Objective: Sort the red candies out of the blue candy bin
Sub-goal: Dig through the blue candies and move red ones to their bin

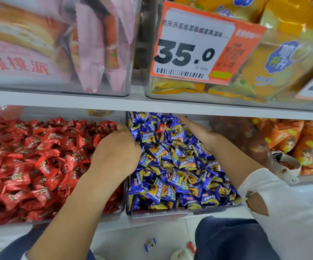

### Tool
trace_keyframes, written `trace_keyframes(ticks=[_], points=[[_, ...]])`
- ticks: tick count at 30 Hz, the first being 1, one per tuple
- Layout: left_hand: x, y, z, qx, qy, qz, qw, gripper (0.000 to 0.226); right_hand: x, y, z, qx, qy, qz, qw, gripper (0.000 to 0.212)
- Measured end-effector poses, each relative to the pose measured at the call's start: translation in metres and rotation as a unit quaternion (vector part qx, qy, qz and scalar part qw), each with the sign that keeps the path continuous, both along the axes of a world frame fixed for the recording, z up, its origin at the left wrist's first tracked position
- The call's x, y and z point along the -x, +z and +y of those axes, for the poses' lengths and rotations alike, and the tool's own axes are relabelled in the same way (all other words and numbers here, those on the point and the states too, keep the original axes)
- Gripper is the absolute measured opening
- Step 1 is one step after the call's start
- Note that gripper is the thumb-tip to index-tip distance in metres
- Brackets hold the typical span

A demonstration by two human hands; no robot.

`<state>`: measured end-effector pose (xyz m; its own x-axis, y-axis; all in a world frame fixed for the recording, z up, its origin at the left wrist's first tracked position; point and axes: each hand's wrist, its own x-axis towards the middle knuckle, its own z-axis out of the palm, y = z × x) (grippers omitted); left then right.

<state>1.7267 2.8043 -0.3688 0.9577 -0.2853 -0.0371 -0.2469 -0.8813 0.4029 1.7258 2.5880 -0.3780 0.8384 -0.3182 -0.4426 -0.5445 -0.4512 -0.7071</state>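
The person stands at a shop shelf with both hands down in the lower row of clear bins. The left hand (pixel 117 147) hovers over the divider between the bin of red candies (pixel 39 166) and the blue candy bin (pixel 180 212); its fingers are curled under, away from view, so I cannot tell whether they pinch a candy or nothing at all. The right hand (pixel 197 131) reaches deep into the blue candies (pixel 174 169) along the bin's right side, fingers straight and held together, lying flat on the wrappers. A single red candy (pixel 163 127) shows among the blue ones near the back of the bin, just left of the right hand's fingertips and apart from them. The right arm wears a white sleeve (pixel 275 207). On the floor below lie one blue-wrapped candy (pixel 150 244) and one red-wrapped candy (pixel 191 247). Above, an orange price tag (pixel 195 45) reading 35.0 hangs on a bin of yellow packets (pixel 290 59), beside a bin of pink packets (pixel 39 44). Orange packets (pixel 301 143) fill the bin at the far right.
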Motion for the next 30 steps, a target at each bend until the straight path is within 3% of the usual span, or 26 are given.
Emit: trace_keyframes(ticks=[2, 6, 10, 12, 17, 21, 30], points=[[0.000, -0.001, 0.003, 0.007, -0.018, -0.004, 1.000, 0.032, 0.001, -0.005, -0.008, 0.014, 0.011, -0.013, 1.000, 0.059], [0.001, 0.002, 0.005, 0.022, -0.018, 0.004, 1.000, 0.035, 0.015, 0.004, 0.006, -0.051, 0.023, -0.029, 0.998, 0.060], [0.002, 0.001, 0.007, 0.043, -0.007, 0.021, 0.999, 0.033, 0.015, 0.002, 0.018, -0.015, 0.129, -0.068, 0.989, 0.083], [0.002, 0.001, 0.008, 0.049, -0.008, 0.026, 0.998, 0.035, 0.032, 0.014, 0.018, 0.007, 0.166, -0.093, 0.982, 0.069], [0.002, 0.001, 0.010, 0.066, -0.016, 0.033, 0.997, 0.032, 0.061, 0.025, -0.020, 0.010, 0.001, -0.187, 0.982, 0.050], [0.002, 0.001, 0.009, 0.068, -0.014, 0.026, 0.997, 0.035, 0.058, 0.002, -0.045, 0.054, -0.031, -0.081, 0.995, 0.049], [0.004, 0.001, 0.007, 0.035, -0.015, 0.018, 0.999, 0.036, 0.009, -0.019, -0.035, 0.107, -0.069, 0.063, 0.990, 0.069]])
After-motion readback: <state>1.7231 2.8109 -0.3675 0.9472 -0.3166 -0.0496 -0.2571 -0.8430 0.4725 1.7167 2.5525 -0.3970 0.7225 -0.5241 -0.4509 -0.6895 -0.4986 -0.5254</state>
